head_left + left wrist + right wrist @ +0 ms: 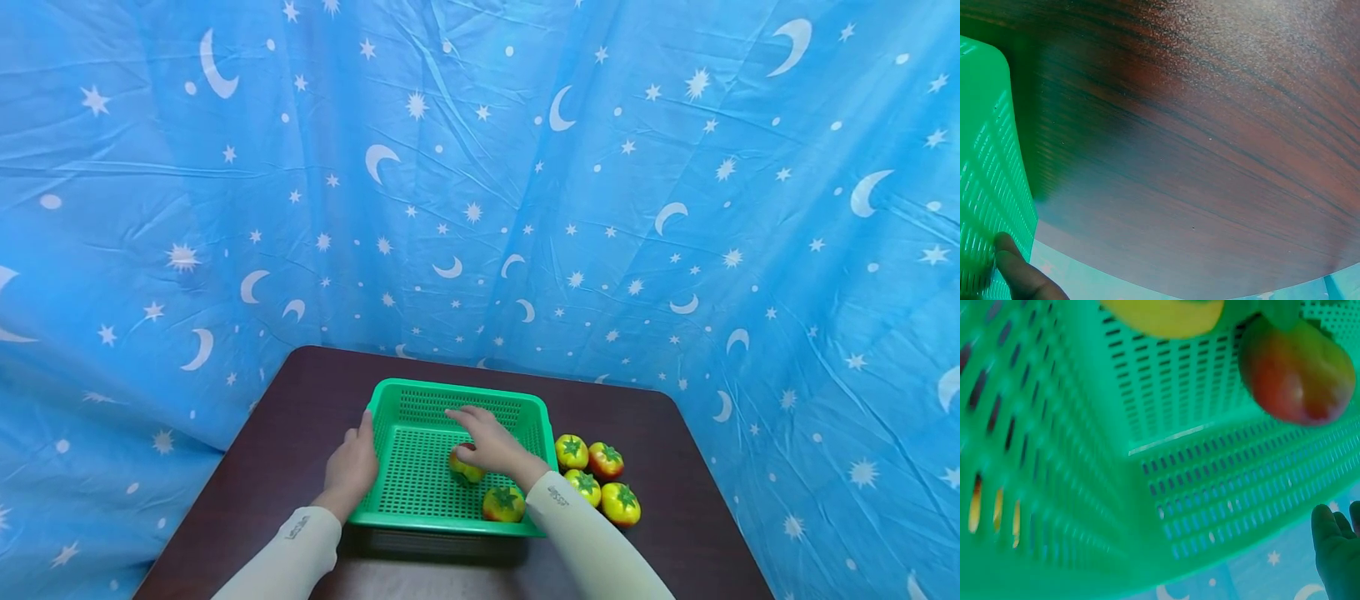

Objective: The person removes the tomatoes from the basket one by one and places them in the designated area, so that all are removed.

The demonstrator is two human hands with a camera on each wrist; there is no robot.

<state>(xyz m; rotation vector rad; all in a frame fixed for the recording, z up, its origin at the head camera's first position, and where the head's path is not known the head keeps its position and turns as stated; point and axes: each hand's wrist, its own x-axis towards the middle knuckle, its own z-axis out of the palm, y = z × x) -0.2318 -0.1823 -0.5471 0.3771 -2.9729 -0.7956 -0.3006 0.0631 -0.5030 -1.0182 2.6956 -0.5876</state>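
A green plastic basket (420,527) with slotted walls stands on the table. My left hand (352,467) rests against its left side; in the left wrist view, fingers (1019,275) touch the outer wall. Inside the basket are two yellow-and-red, tomato-like fruits with green leafy tops, one fruit (467,472) near the middle and another fruit (502,505) in the near right corner. Over the middle fruit is my right hand (491,446), its fingers extended. In the right wrist view, a gap separates those fingers from the red fruit (1297,372).
Several similar fruits (600,479) sit in a cluster on the dark wooden table (675,550), just right of the basket. A blue curtain (480,167) with white moons and stars hangs behind and around the table.
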